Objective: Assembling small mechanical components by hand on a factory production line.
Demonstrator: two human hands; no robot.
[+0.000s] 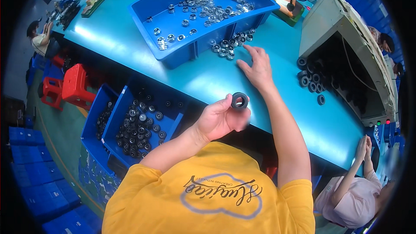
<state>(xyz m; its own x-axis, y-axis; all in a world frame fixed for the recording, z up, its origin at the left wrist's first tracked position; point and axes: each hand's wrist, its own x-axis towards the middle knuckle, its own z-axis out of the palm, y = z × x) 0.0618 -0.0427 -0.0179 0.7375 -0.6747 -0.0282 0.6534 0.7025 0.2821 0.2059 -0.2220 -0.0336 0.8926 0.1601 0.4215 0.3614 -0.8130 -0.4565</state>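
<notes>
In the head view, here's the left hand [219,119] at the near edge of the turquoise table [203,76], thumb and fingers closed on a black ring [245,100], tread-like around its rim, its round opening turned up toward the camera! Over to the right hand [259,67], out ahead above the tabletop, and it's empty, thumb and index finger spread well apart, the index fingertip right at the edge of a small pile of clear wheels [225,43]; whether it touches one, I can't tell. That pile sits on the table against the front of a big blue bin [177,58], with more clear wheels scattered inside. Across to the right, a heap of black rings [313,78] spills from the mouth of a beige housing [320,26]. Down on the left, a blue crate [113,112] holds dark wheels [136,130], and at lower right sits a person in a pale pink top [346,201].
</notes>
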